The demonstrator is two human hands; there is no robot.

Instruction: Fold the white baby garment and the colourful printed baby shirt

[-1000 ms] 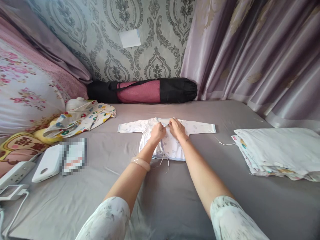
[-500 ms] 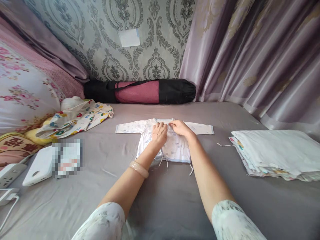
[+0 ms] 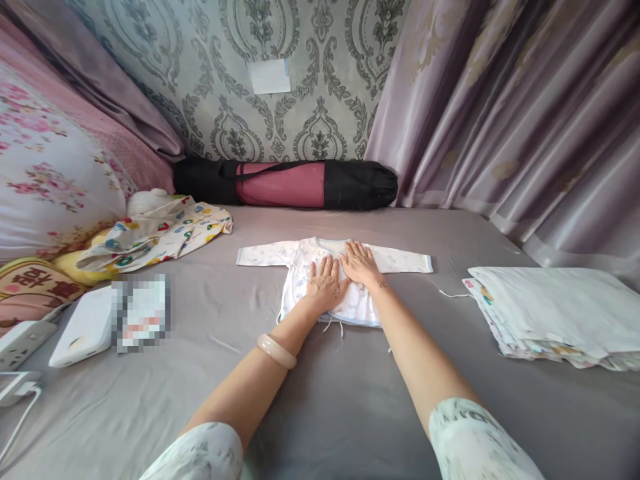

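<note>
A small white baby shirt (image 3: 295,283) with a faint print and pale blue edging lies spread on the grey sheet, both sleeves stretched out sideways. Thin white ties hang from its lower hem. My left hand (image 3: 326,283), a pale bangle at its wrist, presses flat on the middle of the shirt with the fingers spread. Beside it, nearer the neckline, my right hand (image 3: 359,263) also lies flat, fingers stretched out. Neither hand grips the cloth. The palms and forearms cover part of the shirt's front.
A stack of folded cloths (image 3: 550,300) lies to the right. At left are a patterned garment (image 3: 170,230), a white power bank (image 3: 83,327), a blurred-out object (image 3: 145,313) and a power strip (image 3: 25,343). A black and pink rolled bag (image 3: 280,183) rests along the wall.
Both hands have gone from bent, pinching fingers near the neckline to flat palms on the shirt's front. The view has shifted slightly.
</note>
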